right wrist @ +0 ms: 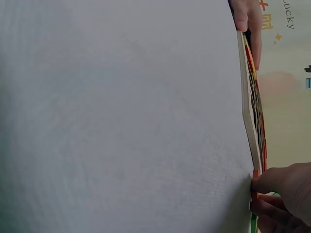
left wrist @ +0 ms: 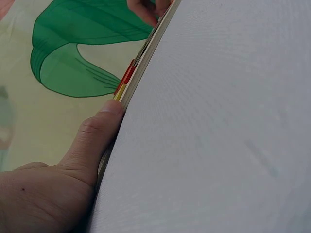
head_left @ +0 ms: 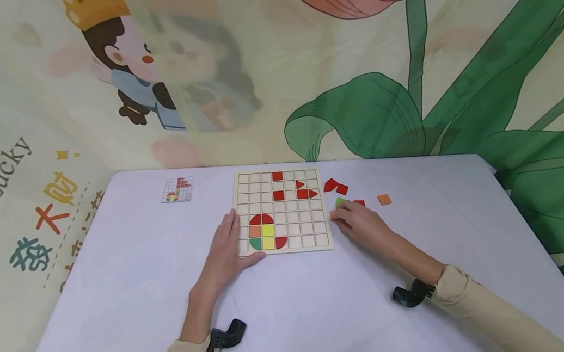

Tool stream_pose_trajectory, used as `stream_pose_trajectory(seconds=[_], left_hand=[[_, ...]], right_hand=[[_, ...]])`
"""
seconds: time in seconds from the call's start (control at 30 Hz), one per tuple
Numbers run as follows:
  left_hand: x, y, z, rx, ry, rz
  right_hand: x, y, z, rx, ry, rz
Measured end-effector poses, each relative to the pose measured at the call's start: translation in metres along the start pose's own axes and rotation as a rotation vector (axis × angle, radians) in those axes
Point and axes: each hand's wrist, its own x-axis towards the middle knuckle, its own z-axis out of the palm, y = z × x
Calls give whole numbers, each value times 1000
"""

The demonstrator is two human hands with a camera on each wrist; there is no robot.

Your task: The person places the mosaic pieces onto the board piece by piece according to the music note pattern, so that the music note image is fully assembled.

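My left hand [head_left: 225, 248] steadies a pale wooden grid board [head_left: 305, 216], its long fingers straight along the left edge and its thumb [left wrist: 90, 133] at the front edge. On the board's lower left sit red quarter-round tiles [head_left: 256, 220], two yellow squares [head_left: 268, 230], an orange square [head_left: 255, 231] and a green quarter-round [head_left: 255, 244]. Red squares [head_left: 277, 176] and red triangles [head_left: 313, 194] lie farther up. Right of the board, my right hand [head_left: 361, 222] pinches an orange tile [right wrist: 255, 174] between thumb and finger. A green tile [head_left: 340, 201] lies partly under its fingers.
Loose red tiles [head_left: 330, 184] lie beyond the right hand, and an orange square tile [head_left: 384, 199] lies farther right. A small printed pattern card [head_left: 177, 189] rests left of the board on the white tablecloth [head_left: 321, 315]. A patterned curtain [head_left: 260, 139] hangs behind the table.
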Motion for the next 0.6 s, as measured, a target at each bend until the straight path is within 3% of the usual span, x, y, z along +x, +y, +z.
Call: stream_pose_trajectory(seconds=[0.17, 0.37, 0.5, 0.6], left_hand=[[0, 1, -1, 4, -12, -4], [0, 0, -2, -2, -15, -14], [0, -1, -2, -4, -17, -10], [0, 1, -2, 5, -18, -8]], right_hand=[[2, 0, -4, 52, 51, 10], [11, -17, -6, 135, 143, -167], [24, -38, 0, 130, 110, -277], [35, -51, 9, 111, 41, -332]])
